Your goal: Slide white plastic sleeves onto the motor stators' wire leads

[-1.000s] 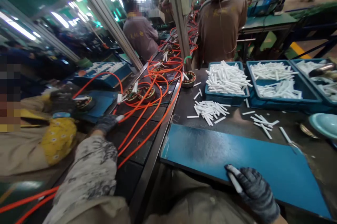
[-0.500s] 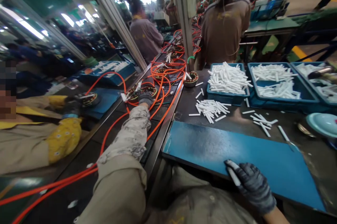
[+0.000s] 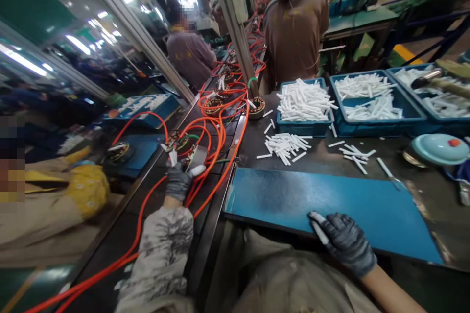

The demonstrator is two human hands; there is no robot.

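My left hand (image 3: 178,180), in a dark glove, is stretched over the conveyor belt (image 3: 172,234). It is closed on a round wound stator (image 3: 194,157) that trails orange leads (image 3: 216,156). My right hand (image 3: 345,242), also gloved, rests on the near edge of a blue mat (image 3: 293,195). Its fingers are closed round a white tube (image 3: 317,227). A loose heap of white tubes (image 3: 286,145) lies on the dark bench beyond the mat.
Blue bins (image 3: 304,129) (image 3: 370,127) heaped with white tubes stand at the back of the bench, and another stator (image 3: 257,106) sits left of them. A teal lid (image 3: 438,149) lies at the right. Other people work along the belt, one close at my left (image 3: 55,195).
My left hand reached far up the belt to a stator, then drew back toward me with it. My right hand has stayed on the mat's edge with the tube.
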